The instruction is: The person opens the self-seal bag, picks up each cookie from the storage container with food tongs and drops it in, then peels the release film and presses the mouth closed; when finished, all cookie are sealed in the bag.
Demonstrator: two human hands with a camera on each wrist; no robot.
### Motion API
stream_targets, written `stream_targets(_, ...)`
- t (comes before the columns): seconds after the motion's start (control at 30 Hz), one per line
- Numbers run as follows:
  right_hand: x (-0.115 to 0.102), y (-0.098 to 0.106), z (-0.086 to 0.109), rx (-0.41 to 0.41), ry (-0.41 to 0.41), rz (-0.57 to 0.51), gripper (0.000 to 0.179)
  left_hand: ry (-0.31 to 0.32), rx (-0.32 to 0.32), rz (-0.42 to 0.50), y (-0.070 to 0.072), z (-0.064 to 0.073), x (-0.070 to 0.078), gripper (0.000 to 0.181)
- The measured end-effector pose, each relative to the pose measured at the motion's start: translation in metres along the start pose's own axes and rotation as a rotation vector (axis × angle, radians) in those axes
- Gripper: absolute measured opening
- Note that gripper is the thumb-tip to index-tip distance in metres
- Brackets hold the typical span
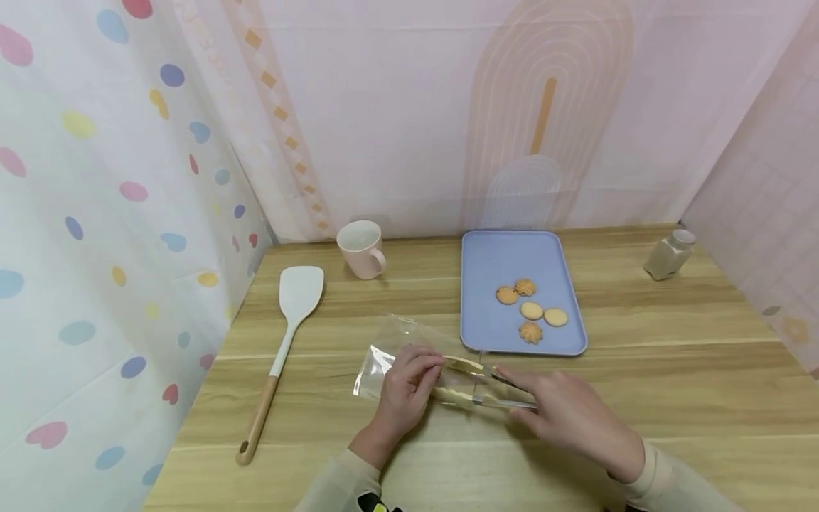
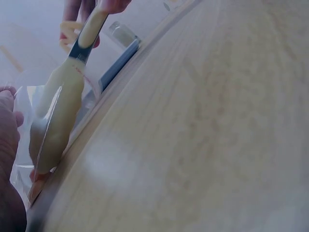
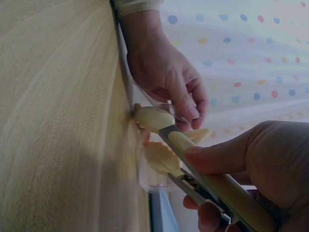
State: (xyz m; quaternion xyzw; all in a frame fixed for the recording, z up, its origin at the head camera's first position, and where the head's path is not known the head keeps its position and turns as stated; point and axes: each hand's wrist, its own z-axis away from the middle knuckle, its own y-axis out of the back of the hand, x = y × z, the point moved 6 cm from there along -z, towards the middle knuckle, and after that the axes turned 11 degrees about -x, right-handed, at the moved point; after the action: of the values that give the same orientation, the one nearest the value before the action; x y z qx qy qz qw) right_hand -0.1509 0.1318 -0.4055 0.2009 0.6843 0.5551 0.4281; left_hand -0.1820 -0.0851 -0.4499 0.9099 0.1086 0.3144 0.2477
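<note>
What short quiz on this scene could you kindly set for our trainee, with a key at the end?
1. How many cookies lie on the blue tray?
2. True or false: the left hand grips the clear plastic bag.
3. Which tool does the right hand hold?
A) the white spatula
B) the tongs
C) a wooden spoon

Key: 1. Five. 2. True. 3. B.
</note>
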Motion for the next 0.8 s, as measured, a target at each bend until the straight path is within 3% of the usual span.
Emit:
stream_targets(0.5, -0.007, -0.014, -0.026, 0.074, 0.056, -0.025, 0.063, 0.043, 0.019, -0.024, 0.003, -0.001, -0.002, 0.014)
stream_targets(0.8, -0.015, -0.022, -0.043, 0.077, 0.049, -0.042, 0.064, -0.055, 0.044, -0.022, 0.005, -0.003, 0.009, 0.015)
